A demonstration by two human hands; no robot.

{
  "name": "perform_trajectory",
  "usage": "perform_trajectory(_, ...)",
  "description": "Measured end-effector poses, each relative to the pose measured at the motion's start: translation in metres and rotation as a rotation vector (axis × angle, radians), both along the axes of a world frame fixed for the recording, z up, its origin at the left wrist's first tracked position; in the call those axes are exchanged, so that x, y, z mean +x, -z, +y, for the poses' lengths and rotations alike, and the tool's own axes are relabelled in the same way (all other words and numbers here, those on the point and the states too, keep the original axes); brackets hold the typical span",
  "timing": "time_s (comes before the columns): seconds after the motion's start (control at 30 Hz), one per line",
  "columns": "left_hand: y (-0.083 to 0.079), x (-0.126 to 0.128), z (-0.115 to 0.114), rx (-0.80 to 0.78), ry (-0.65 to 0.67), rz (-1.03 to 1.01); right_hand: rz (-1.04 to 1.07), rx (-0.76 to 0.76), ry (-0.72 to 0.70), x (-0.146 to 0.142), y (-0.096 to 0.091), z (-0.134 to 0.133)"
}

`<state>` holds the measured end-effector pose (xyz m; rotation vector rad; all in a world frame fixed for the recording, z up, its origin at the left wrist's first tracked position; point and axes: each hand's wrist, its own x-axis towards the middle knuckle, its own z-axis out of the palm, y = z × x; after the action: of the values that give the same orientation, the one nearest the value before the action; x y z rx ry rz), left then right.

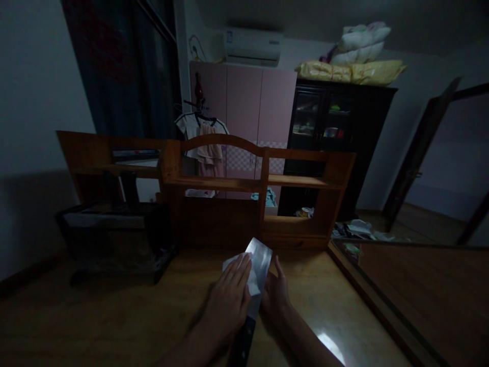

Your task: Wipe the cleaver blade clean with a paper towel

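A kitchen cleaver (263,257) with a broad shiny blade and a black riveted handle (244,339) slants upward above the wooden desktop, its handle toward me. My left hand (233,290) presses a folded white tissue (253,283) flat on the blade face, fingers stretched together over it. On the other side, my right hand (278,293) holds the blade by its right edge, thumb sticking up. The blade hides the right fingertips. Neither hand is on the handle, whose lower end drops out of view.
On the left of the wooden desktop (183,300) stands a dark, glossy rack (110,239) with upright black pieces on top. A wooden shelf unit (221,181) spans the back. To the right, a raised wooden edge (367,295) runs along the desk. Wardrobes stand behind.
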<state>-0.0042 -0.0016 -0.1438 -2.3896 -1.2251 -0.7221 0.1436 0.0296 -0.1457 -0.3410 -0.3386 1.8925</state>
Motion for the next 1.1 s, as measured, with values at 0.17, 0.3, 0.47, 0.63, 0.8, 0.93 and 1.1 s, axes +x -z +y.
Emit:
perform_trajectory(0.17, -0.007, 0.002, -0.006, -0.008, 0.095, 0.118, -0.028, -0.024, 0.008, 0.001, 0.005, 0.002)
perform_trajectory(0.3, -0.012, 0.004, -0.012, -0.086, 0.178, 0.178, -0.082, -0.047, 0.028, 0.000, 0.005, 0.002)
perform_trajectory(0.47, -0.024, 0.008, -0.022, -0.198, 0.431, 0.239, -0.192, -0.077, 0.026, 0.005, 0.010, 0.003)
perform_trajectory(0.63, -0.026, 0.012, -0.024, -0.143, 0.457, 0.186, -0.198, -0.062, 0.009, 0.007, 0.015, 0.007)
perform_trajectory(0.8, -0.019, 0.013, -0.022, 0.007, 0.425, 0.089, -0.166, -0.063, 0.037, 0.002, 0.009, 0.003)
perform_trajectory(0.93, -0.015, 0.008, -0.016, 0.107, 0.370, -0.026, -0.122, -0.027, 0.048, -0.001, 0.000, -0.002)
perform_trajectory(1.1, -0.012, 0.000, -0.008, 0.113, 0.229, -0.074, -0.034, -0.014, -0.021, 0.000, 0.001, 0.000)
